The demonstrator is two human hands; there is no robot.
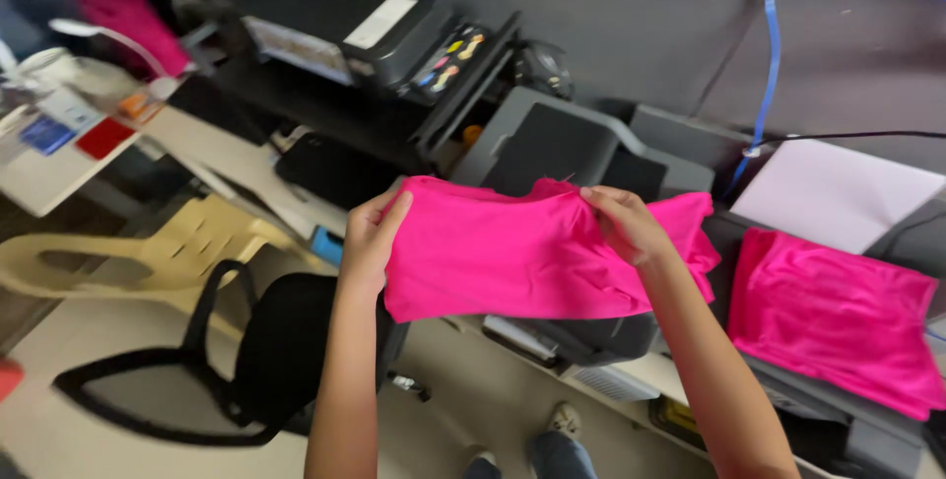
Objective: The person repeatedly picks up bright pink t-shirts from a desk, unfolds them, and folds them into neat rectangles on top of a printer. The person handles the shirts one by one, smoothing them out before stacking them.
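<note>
— Where is the pink cloth [512, 252] relative to the grey printer [581, 149]?

— Just in front of it, held up in the air. Its long axis runs side to side, level with the printer's front.

— And the hands?

— Well apart. The left hand [370, 238] pinches the cloth's left edge, the right hand [623, 223] grips its top edge farther right, nearer the printer. A second pink piece [838, 316] lies to the printer's right.

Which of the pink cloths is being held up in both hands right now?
The pink cloth in the middle, gripped by the left hand and right hand. The other pink cloth lies untouched on the grey machine at right.
</note>
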